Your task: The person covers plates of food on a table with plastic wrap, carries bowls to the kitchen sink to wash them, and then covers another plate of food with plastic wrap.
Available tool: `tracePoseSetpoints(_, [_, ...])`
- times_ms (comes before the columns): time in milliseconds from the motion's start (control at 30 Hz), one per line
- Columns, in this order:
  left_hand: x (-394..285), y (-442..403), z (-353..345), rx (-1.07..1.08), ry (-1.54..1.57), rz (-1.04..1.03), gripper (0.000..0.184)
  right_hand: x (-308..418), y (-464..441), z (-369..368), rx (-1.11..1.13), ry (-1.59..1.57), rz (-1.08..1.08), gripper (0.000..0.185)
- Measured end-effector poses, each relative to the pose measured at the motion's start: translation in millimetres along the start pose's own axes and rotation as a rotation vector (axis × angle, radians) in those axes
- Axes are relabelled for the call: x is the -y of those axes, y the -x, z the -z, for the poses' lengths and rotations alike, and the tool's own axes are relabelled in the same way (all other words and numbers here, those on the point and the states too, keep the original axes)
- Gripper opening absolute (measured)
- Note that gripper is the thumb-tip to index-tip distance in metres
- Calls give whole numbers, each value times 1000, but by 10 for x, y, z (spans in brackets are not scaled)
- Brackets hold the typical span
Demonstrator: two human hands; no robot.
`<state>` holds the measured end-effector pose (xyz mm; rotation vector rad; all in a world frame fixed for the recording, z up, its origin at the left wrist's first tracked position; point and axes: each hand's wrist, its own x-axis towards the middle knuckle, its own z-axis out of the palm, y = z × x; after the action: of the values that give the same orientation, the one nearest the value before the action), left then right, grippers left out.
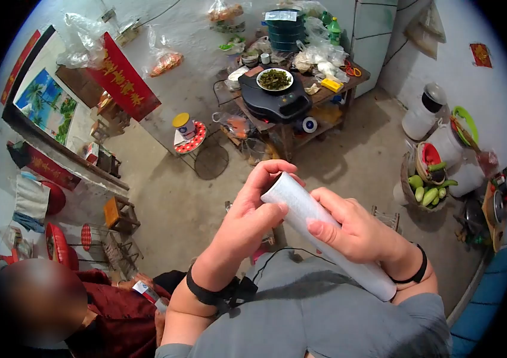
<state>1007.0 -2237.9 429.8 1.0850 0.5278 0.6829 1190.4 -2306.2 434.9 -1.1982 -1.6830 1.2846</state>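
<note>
A long white roll (331, 238) with a dark hollow end lies slanted in front of my grey shirt, its open end up and to the left. My left hand (256, 209) is wrapped round that upper end, thumb on the near side. Farther down, my right hand (352, 230) grips the middle of the roll, with its thumb across the top. The roll's lower end rests near my right forearm. Black bands circle both wrists.
A person in dark red (116, 313) sits at the lower left, holding a small packet. Ahead, a cluttered table (357, 77) bears a black electric pan (274, 107) and a plate of greens (275, 79). A stool (191, 138) and a vegetable basket (426, 197) stand on the floor.
</note>
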Motion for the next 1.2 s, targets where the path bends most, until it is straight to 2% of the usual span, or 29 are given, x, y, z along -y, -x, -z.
tracePoseSetpoints(133, [2,1,-28,71,0,-77,52,-9,22,17,-9,8,25,40])
tracePoseSetpoints(233, [25,61,-44,-25,-94,-205,49,-24,47,6,-18,-83,-26,40])
tracePoseSetpoints(300, [86,143,40,-244,-732,-573,43,-24,72,6,-18,-85,-40,40])
tracePoseSetpoints(333, [63,186,-10,-322,-811,-644,31,-21,79,0,-14,-87,-56,40])
tracePoseSetpoints(367, [61,192,-1,-321,-811,-643,31,-23,82,-11,-15,-88,-56,40])
tracePoseSetpoints(433, [52,205,29,-293,-1258,-875,24,-27,83,-39,-62,41,11,40])
tracePoseSetpoints(600, [25,276,-4,-360,-1368,-889,24,-10,97,-89,-88,179,43,37])
tracePoseSetpoints(867, [112,285,11,-332,-1593,-892,23,-23,77,-142,-147,348,99,35])
tracePoseSetpoints(1100, [125,299,71,-281,-1453,-889,24,13,80,-97,-90,219,47,37])
tracePoseSetpoints(1200, [115,331,96,-324,-1397,-957,20,15,78,-64,-45,137,22,38])
